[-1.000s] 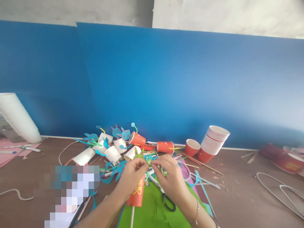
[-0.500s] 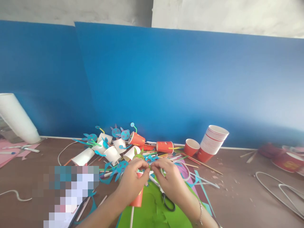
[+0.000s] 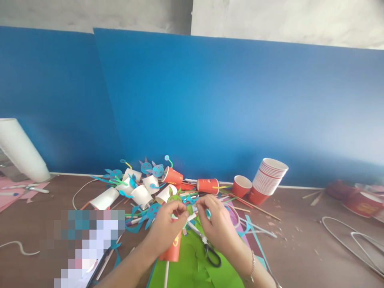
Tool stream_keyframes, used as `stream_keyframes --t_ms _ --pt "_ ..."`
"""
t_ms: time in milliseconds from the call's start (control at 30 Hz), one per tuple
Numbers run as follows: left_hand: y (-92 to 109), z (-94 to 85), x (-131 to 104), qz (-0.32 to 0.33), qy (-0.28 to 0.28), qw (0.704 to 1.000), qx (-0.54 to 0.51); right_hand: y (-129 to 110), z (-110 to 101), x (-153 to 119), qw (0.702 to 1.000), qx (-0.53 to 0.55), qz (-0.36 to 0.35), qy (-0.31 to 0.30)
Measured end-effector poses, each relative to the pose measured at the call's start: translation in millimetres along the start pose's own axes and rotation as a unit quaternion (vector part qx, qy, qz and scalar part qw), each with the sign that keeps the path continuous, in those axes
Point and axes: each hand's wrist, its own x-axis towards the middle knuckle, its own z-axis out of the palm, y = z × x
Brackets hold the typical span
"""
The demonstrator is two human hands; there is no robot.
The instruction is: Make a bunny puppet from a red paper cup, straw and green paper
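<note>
While the left hand (image 3: pixel 168 225) pinches a small green piece (image 3: pixel 189 210), whether the right hand (image 3: pixel 216 219) grips anything is unclear.

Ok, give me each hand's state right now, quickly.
Left hand: closed, pinching a small green piece.
Right hand: fingertips at a small pale piece; whether it is gripped cannot be told.

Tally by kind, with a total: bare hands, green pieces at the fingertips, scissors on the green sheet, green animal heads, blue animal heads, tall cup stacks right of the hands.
Left hand and right hand: 2
Green piece: 1
Scissors: 1
Green animal head: 1
Blue animal heads clearly visible: 4
Tall cup stack: 1
Total: 10
</note>
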Motion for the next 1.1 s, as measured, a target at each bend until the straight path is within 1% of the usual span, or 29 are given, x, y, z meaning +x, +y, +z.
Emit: stream_keyframes --t_ms 67,133,200,233,300,400,467,500,567,667,733,867,933,1000,1067,1100 --pt "-0.4 -0.5 0.9 -0.052 -0.018 0.995 -0.086 2.8 -3.3 1.4 0.999 -0.032 0.021 -0.032" --pt "-0.6 -1.2 1.6 -0.116 -0.036 0.976 -0.179 4.3 -5.9 2.0 0.993 -0.065 0.041 -0.090" --pt "-0.3 -2.3 2.2 -0.163 -0.036 0.955 -0.245 4.0 -6.8 1.7 0.989 -0.072 0.049 -0.119" --pt "-0.2 -2.9 2.4 -0.173 -0.032 0.948 -0.265 3.2 -6.5 1.3 0.990 -0.061 0.043 -0.116" --pt "-0.2 -3.9 2.8 -0.181 -0.029 0.938 -0.294 0.6 -5.1 0.2 0.996 -0.024 0.014 -0.088" --pt "-1.5 -4.4 2.5 -0.196 -0.050 0.921 -0.334 -2.9 -2.2 -0.9 0.998 0.019 -0.035 -0.048" --pt "-2.0 -4.1 2.1 -0.203 -0.065 0.911 -0.352 -3.8 -0.3 -0.7 0.998 0.040 -0.044 -0.029" --pt "-1.7 -3.9 1.9 -0.201 -0.067 0.914 -0.347 -3.7 0.6 -0.3 0.998 0.053 -0.033 -0.025" --pt "-0.1 -3.5 1.9 -0.185 -0.055 0.930 -0.313 -2.8 1.9 0.8 0.995 0.093 0.033 -0.032" --pt "3.5 -3.6 2.4 -0.143 -0.017 0.958 -0.247 -0.4 3.4 2.6 0.970 0.170 0.162 -0.061" --pt "5.1 -3.8 2.7 -0.122 -0.010 0.969 -0.212 1.3 3.9 3.3 0.953 0.215 0.201 -0.076" --pt "4.5 -4.5 2.9 -0.107 -0.021 0.980 -0.164 6.0 3.6 3.5 0.930 0.291 0.200 -0.099" --pt "3.3 -6.0 3.7 -0.089 -0.016 0.986 -0.140 9.3 2.9 3.3 0.924 0.312 0.196 -0.098" --pt "2.2 -8.9 4.9 -0.056 -0.005 0.995 -0.085 11.8 2.3 2.8 0.929 0.295 0.206 -0.090" --pt "1.1 -12.5 5.8 -0.010 0.005 1.000 -0.001 11.8 2.0 2.4 0.944 0.249 0.204 -0.080" --pt "0.5 -14.0 5.9 0.012 0.008 0.999 0.045 10.5 2.0 2.2 0.954 0.222 0.187 -0.074"
